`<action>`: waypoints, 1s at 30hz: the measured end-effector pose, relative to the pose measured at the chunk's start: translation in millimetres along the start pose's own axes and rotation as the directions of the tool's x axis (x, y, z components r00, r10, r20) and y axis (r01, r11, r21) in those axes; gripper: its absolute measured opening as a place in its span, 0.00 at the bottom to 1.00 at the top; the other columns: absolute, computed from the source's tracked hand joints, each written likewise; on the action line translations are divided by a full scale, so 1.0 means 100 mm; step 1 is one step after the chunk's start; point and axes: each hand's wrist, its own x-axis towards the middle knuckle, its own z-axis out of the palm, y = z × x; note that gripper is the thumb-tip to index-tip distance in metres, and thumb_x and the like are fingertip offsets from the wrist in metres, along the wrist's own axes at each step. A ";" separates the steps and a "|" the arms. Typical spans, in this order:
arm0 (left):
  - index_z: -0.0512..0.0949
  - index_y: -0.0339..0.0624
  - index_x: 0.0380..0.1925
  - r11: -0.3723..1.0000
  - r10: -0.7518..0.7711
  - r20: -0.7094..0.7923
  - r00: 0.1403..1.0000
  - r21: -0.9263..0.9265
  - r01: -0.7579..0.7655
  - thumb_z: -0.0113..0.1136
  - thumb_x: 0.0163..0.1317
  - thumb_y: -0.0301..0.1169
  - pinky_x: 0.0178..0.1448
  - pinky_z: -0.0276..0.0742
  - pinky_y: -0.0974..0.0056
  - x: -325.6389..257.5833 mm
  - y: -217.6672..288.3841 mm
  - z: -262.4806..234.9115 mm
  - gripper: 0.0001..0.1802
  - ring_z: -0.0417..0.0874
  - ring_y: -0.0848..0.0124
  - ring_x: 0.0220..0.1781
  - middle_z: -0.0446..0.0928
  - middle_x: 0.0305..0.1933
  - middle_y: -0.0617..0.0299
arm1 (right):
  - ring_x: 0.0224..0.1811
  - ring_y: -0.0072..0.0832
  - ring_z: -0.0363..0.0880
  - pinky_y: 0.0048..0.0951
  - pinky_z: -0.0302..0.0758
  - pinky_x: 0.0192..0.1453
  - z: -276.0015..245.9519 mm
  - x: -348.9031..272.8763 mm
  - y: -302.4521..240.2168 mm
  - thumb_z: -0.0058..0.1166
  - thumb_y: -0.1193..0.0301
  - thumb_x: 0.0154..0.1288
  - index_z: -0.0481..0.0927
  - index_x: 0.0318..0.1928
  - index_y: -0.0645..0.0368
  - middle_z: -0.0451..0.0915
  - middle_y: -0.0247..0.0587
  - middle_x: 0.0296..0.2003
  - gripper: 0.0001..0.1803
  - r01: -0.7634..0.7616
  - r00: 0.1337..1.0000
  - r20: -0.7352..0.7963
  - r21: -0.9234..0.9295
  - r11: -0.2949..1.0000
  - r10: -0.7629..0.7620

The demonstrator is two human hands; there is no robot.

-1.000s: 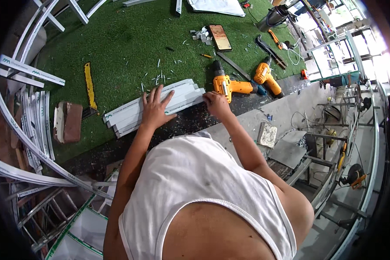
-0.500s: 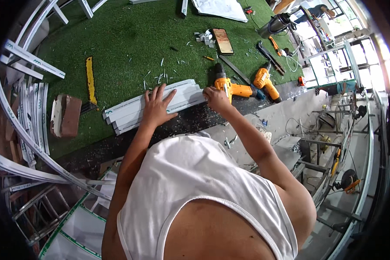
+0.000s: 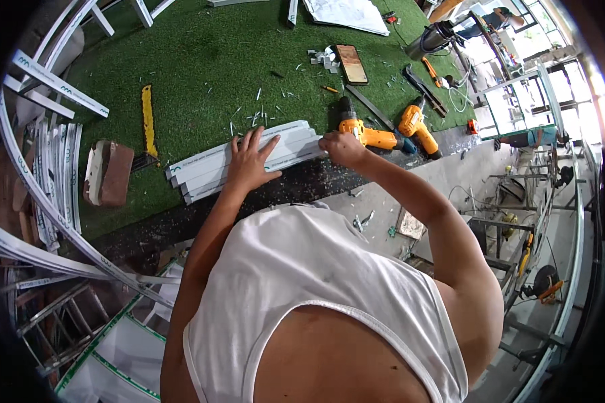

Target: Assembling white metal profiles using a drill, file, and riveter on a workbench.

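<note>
White profiles (image 3: 245, 161) stacked on green turf (image 3: 202, 60), both my hands on them.

My left hand (image 3: 249, 164) lies flat and spread wide on top of the stack, pressing it down near its middle. My right hand (image 3: 341, 148) is curled into a fist at the stack's right end; I cannot tell whether it holds anything. An orange drill (image 3: 366, 134) lies just beside that hand, untouched, with a second drill (image 3: 417, 127) near it. White shavings (image 3: 249, 117) are scattered on the turf just behind the stack, so I judge some cutting or drilling is already done. The lengths look gathered and squared up; any fastening is not yet started.
</note>
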 end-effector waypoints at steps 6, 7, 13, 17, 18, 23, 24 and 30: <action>0.63 0.61 0.65 1.000 -0.015 -0.010 1.000 -0.008 0.015 0.68 0.41 0.54 0.67 0.51 0.42 0.00 0.02 -0.04 0.48 0.59 0.55 0.67 0.57 0.69 0.50 | 0.32 0.42 0.78 0.37 0.75 0.34 -0.09 -0.03 -0.23 0.49 0.72 0.54 0.75 0.33 0.59 0.78 0.43 0.32 0.06 -0.142 0.981 -0.130 0.041 0.989 0.146; 0.63 0.61 0.65 1.000 -0.017 -0.015 1.000 -0.010 0.017 0.68 0.41 0.54 0.67 0.51 0.42 -0.01 0.02 -0.04 0.48 0.59 0.55 0.67 0.57 0.69 0.50 | 0.32 0.42 0.78 0.37 0.75 0.34 -0.11 -0.04 -0.23 0.49 0.72 0.54 0.75 0.33 0.59 0.78 0.43 0.32 0.06 -0.140 0.981 -0.130 0.036 0.989 0.144; 0.62 0.62 0.66 1.000 -0.021 -0.031 0.999 -0.005 0.020 0.68 0.41 0.54 0.67 0.50 0.41 -0.01 0.01 0.00 0.48 0.59 0.55 0.67 0.57 0.69 0.51 | 0.31 0.43 0.78 0.38 0.75 0.33 -0.14 -0.10 -0.13 0.48 0.72 0.55 0.73 0.34 0.59 0.77 0.44 0.31 0.06 0.036 0.993 -0.113 -0.037 0.999 -0.040; 0.62 0.61 0.66 1.000 -0.016 -0.029 0.999 -0.022 0.016 0.68 0.41 0.54 0.68 0.50 0.40 0.00 0.01 -0.02 0.49 0.60 0.55 0.67 0.58 0.69 0.51 | 0.30 0.44 0.78 0.39 0.75 0.32 -0.06 -0.03 -0.12 0.48 0.73 0.56 0.73 0.35 0.59 0.77 0.44 0.30 0.06 0.098 0.985 -0.131 -0.087 0.991 -0.109; 0.62 0.61 0.66 1.000 -0.015 -0.037 0.999 -0.023 0.014 0.68 0.41 0.55 0.68 0.50 0.40 -0.01 0.01 -0.01 0.49 0.60 0.55 0.67 0.58 0.68 0.51 | 0.29 0.43 0.77 0.38 0.74 0.31 -0.07 -0.01 -0.18 0.48 0.74 0.56 0.74 0.34 0.59 0.77 0.44 0.30 0.05 0.015 0.991 -0.135 -0.025 1.000 -0.018; 0.61 0.59 0.67 0.998 -0.046 -0.079 0.996 -0.047 0.042 0.65 0.42 0.59 0.67 0.50 0.40 -0.01 -0.01 0.06 0.50 0.61 0.54 0.67 0.59 0.68 0.50 | 0.23 0.35 0.74 0.32 0.73 0.29 -1.09 0.23 -1.16 0.53 0.79 0.54 0.75 0.31 0.60 0.77 0.43 0.29 0.03 -0.178 0.976 0.030 0.675 0.716 0.214; 0.61 0.58 0.67 0.997 -0.050 -0.089 0.995 -0.069 0.044 0.64 0.42 0.60 0.67 0.50 0.40 -0.02 -0.01 0.08 0.49 0.61 0.54 0.67 0.59 0.68 0.50 | 0.23 0.35 0.74 0.32 0.73 0.29 -1.40 0.25 -1.36 0.53 0.79 0.54 0.75 0.31 0.60 0.77 0.43 0.29 0.03 -0.171 0.979 0.033 0.675 0.717 0.202; 0.63 0.56 0.66 1.000 -0.001 -0.111 0.994 -0.009 0.000 0.59 0.45 0.65 0.68 0.50 0.40 -0.04 0.04 0.02 0.48 0.60 0.53 0.67 0.59 0.68 0.50 | 0.26 0.33 0.76 0.29 0.73 0.32 -1.27 0.74 -0.53 0.54 0.75 0.58 0.79 0.35 0.58 0.80 0.38 0.29 0.04 -0.135 0.864 -0.379 0.459 0.878 0.331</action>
